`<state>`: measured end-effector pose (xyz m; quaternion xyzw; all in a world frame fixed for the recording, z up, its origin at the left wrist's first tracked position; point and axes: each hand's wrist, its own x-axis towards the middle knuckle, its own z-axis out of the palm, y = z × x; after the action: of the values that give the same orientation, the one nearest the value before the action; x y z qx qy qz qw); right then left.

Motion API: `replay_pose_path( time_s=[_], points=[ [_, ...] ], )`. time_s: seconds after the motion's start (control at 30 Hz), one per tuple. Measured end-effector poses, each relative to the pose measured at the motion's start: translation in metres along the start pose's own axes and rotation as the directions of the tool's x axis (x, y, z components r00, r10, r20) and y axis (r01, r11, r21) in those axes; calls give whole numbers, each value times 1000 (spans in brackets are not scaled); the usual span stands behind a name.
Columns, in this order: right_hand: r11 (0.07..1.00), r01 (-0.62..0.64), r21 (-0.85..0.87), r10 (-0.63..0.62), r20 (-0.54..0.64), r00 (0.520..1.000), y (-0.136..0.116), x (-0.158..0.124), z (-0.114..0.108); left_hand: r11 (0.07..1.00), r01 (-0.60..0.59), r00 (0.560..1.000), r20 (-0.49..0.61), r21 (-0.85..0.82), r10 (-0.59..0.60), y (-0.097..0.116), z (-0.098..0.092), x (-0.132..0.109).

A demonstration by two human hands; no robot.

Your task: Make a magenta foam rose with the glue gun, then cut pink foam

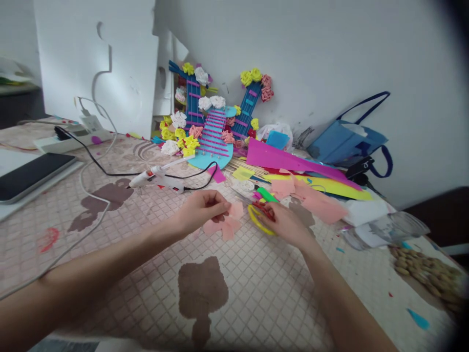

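Between the fingers of my left hand (205, 208) is a small pink paper piece (236, 210), pinched at its left side. Just below it, more pink paper pieces (223, 228) lie on the patterned tablecloth (146, 249). My right hand (284, 221) is closed around the red handle of a pair of scissors (269, 211), whose blades point up and left towards the pink piece. A yellow loop (259, 222) shows under my right fingers. Close behind it lies a green object (266, 194).
A white glue gun (157, 179) with a black cord lies behind my left hand. Paper-flower crafts (212, 134) lean on the wall. Coloured sheets (293, 164), a blue bag (348, 142) and peanuts (425, 274) are at the right. A dark tablet (34, 176) lies at the left.
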<state>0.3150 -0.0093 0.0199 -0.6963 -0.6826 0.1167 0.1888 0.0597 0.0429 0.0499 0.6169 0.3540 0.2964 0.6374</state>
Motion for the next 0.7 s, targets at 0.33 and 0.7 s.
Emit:
replay_pose_path(
  time_s=[0.33, 0.7],
  points=[
    [298, -137, 945, -6, 146, 989, -44, -10, -2, 998, 16, 1000, 15, -54, -15, -13, 5, 2],
    [285, -134, 949, 44, 127, 991, -66, -17, 39, 999, -28, 993, 111, -36, 32, -14, 12, -3]
  ],
)
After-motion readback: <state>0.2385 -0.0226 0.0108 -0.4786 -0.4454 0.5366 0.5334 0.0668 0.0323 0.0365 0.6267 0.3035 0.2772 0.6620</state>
